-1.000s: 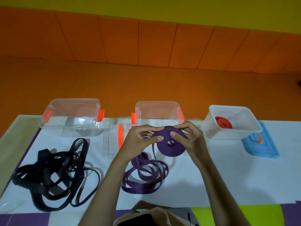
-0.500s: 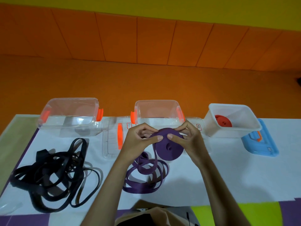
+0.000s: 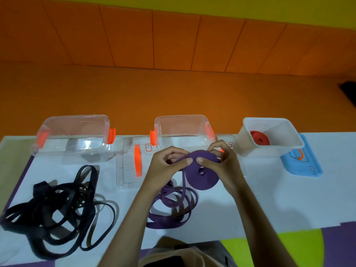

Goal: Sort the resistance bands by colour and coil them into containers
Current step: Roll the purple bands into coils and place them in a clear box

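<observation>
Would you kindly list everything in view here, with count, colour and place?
purple band: 1, purple, centre; part coiled in the hands, rest loose on the table
black bands: tangled pile, count unclear, black, table left
red coil: 1, red, inside white tub
white tub: 1, white, back right
clear boxes: 2, clear with orange clips, back left and back centre
clear lid: 1, clear with orange handle, between the boxes
blue lid: 1, blue with orange handle, right of tub
table: 1, white
left hand: 1, pinches purple band, left side
right hand: 1, pinches purple band, right side
</observation>
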A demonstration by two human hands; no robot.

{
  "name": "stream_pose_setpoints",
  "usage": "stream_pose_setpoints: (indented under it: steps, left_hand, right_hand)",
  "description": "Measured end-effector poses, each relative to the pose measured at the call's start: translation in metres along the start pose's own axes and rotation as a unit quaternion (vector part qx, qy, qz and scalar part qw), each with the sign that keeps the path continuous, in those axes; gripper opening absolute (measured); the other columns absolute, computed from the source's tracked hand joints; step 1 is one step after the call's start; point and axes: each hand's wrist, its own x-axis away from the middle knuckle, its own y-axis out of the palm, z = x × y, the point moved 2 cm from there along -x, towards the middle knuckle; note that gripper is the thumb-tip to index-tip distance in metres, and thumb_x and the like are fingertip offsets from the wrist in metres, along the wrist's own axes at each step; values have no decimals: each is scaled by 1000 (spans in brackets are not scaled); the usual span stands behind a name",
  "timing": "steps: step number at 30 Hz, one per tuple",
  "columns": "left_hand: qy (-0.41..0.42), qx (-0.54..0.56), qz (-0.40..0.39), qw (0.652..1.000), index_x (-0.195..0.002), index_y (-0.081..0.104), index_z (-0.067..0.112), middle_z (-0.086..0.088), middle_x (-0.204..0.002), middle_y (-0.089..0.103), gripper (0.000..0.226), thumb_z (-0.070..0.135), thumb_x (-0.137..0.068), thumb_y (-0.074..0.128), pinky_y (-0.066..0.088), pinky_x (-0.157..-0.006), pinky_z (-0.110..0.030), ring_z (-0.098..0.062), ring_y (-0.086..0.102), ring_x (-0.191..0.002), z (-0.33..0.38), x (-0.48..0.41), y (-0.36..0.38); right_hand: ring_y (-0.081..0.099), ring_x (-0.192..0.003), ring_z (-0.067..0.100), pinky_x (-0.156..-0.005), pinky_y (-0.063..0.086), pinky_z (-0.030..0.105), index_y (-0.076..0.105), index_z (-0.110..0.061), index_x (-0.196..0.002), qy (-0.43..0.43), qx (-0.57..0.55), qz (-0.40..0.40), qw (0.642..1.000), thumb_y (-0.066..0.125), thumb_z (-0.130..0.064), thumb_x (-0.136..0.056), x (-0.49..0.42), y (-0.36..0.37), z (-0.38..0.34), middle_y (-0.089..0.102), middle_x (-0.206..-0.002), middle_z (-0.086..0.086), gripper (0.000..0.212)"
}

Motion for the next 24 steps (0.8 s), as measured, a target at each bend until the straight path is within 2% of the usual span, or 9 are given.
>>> stream_pose_setpoints:
  steps: [4, 8, 10, 13, 16, 18, 21, 24]
  left_hand:
    - [-14, -18, -48, 999, -121, 79, 32, 4, -110, 80, 35, 19, -89, 86, 66, -82, -35, -19, 79, -99, -1, -4, -3]
    - [-7, -3, -50, 999, -120, 79, 27, 7, -114, 80, 36, 14, -87, 87, 62, -77, -23, -13, 77, -105, -4, -6, -3]
    - [-23, 20, -26, 999, -113, 80, 25, 4, -110, 81, 31, 14, -85, 89, 62, -75, -22, -15, 78, -102, -9, -7, 1]
    - [-27, 39, 43, 998, -100, 78, 25, 2, -104, 80, 22, 14, -84, 90, 62, -72, -24, -18, 78, -100, -18, -9, 5]
    - [-36, 33, 87, 995, -94, 75, 28, 3, -105, 78, 22, 18, -83, 91, 65, -76, -33, -23, 79, -94, -26, -14, -2]
    - [-55, 55, 96, 992, -93, 75, 28, 2, -106, 78, 22, 23, -79, 92, 64, -77, -36, -26, 80, -90, -29, -16, -8]
    - [-75, 76, 120, 987, -90, 77, 28, 2, -100, 79, 27, 36, -69, 93, 60, -69, -26, -21, 79, -83, -33, -20, -13]
    - [-82, 58, 127, 987, -93, 78, 28, 0, -100, 81, 32, 43, -68, 92, 61, -71, -26, -21, 79, -86, -38, -26, -15]
  right_hand:
    - [77, -94, 21, -66, 64, 35, 70, -37, -106, -4, -30, 39, 999, 93, -36, -70, -3, 4, 2, 79, -102, -2, 43]
    - [74, -102, 17, -70, 64, 35, 71, -42, -101, -7, 18, -16, 1000, 90, -29, -77, -8, 2, 1, 76, -107, -10, 33]
    - [76, -99, 16, -65, 64, 32, 69, -42, -98, 10, 20, -17, 1000, 92, -31, -76, -12, 0, 0, 78, -103, -9, 34]
    - [76, -98, 15, -61, 62, 28, 68, -38, -95, 31, -2, 30, 999, 94, -30, -74, -21, 3, 2, 79, -100, -8, 34]
    - [75, -99, 24, -61, 61, 31, 68, -33, -87, 66, -56, 101, 991, 94, -19, -79, -31, 10, 9, 79, -101, -4, 31]
    - [75, -102, 28, -62, 61, 34, 67, -31, -83, 90, -91, 118, 985, 92, -14, -81, -39, 12, 14, 78, -101, -4, 30]
    - [74, -105, 28, -68, 61, 37, 66, -36, -86, 107, -102, 60, 987, 91, -22, -78, -48, 16, 19, 77, -104, -5, 29]
    - [74, -107, 17, -75, 65, 34, 71, -45, -111, 119, -73, -30, 990, 88, -30, -79, -56, 15, 24, 77, -111, -11, 40]
